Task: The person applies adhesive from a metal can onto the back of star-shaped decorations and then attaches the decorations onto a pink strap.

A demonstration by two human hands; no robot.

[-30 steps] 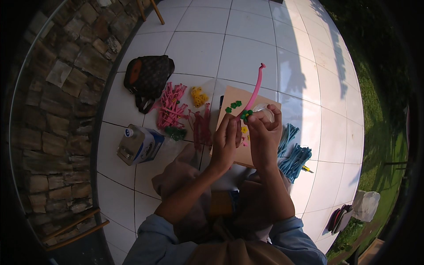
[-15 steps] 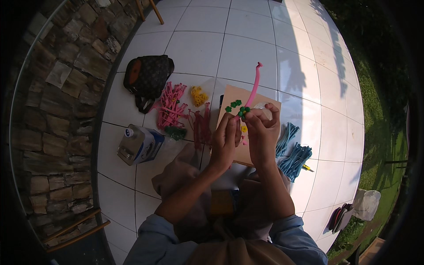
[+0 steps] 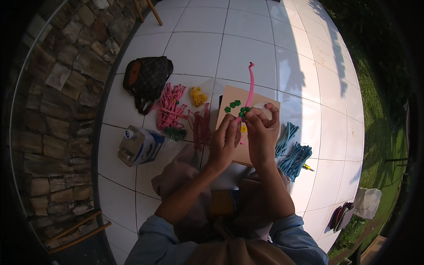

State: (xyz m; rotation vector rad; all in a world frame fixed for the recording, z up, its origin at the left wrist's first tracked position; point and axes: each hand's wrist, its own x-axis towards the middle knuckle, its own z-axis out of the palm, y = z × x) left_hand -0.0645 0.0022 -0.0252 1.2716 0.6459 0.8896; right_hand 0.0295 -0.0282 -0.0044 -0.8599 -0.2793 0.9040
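Note:
A long pink rubbery strip with a flared tip stands up between my hands, over a tan board. A green flower-shaped piece sits on its lower part. My left hand is closed around the strip's lower end. The fingers of my right hand pinch the green flower from the right, partly covering it. Several loose green flower pieces lie on the board's far left part. A yellow flower piece shows between my hands, with a bit of pink below it.
Left on the white tiles are a dark patterned bag, a metal can, pink strips, yellow flower pieces and green pieces. On the right lie teal strip bundles and a yellow-black tool. A stone wall borders the left.
The pink strip's upper end has swung left and now stands more upright. Both hands keep their hold and have barely moved.

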